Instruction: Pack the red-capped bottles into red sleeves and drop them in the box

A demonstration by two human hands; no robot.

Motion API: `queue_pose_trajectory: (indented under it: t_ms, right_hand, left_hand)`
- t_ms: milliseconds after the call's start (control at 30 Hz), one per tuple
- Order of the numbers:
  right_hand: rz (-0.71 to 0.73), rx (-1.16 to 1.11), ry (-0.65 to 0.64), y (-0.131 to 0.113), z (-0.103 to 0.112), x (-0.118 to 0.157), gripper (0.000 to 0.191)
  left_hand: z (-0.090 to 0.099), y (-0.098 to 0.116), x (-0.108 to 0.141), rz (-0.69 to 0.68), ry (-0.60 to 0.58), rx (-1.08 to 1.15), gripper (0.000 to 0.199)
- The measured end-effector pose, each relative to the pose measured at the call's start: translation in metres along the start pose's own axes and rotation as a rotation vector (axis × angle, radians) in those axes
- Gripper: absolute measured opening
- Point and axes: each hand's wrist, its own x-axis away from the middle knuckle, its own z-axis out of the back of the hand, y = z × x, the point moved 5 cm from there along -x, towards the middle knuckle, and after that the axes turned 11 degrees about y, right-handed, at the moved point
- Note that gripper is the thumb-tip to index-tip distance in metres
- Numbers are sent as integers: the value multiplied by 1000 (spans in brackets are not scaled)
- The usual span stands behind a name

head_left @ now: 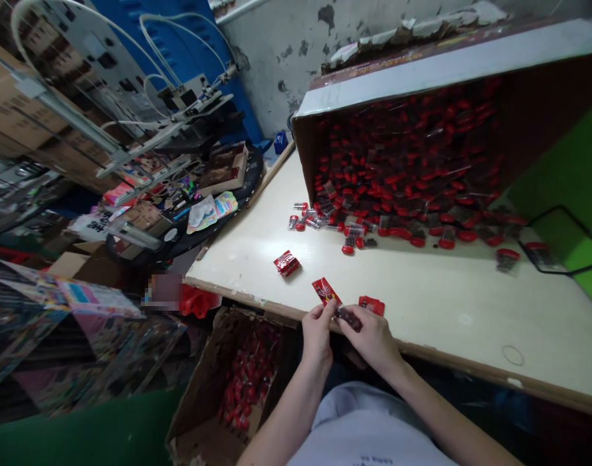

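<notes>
My left hand (317, 329) pinches a small red foil packet (326, 292) at the table's near edge. My right hand (372, 342) grips a dark, clear-wrapped sachet (349, 318) right beside it, so the two hands nearly touch. A second red packet (371, 305) lies just beyond my right hand, and a third (286, 263) sits farther left on the cream table (422, 285). A tilted cardboard box (407, 142) full of small red-capped clear packets spills some across the tabletop. Below my left hand, an open carton (213, 388) holds red packets.
Beyond the table's left side stand a machine with white tubes (193, 107) and a round dark tray (179, 223) heaped with papers and small items. Stacked cartons (33, 110) fill the far left. A green panel (567, 181) rises at the right.
</notes>
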Motion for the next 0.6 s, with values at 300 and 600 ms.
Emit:
queue_pose_trajectory:
  t_ms: [300,600]
  right_hand:
    - [-496,-641,-269,11,-20,6,30]
    - [-510,-612,-229,13,-30,11,39]
  left_hand:
    - [1,-8,-1,155,-198,108,38]
    - [14,1,2,108,-129,45,34]
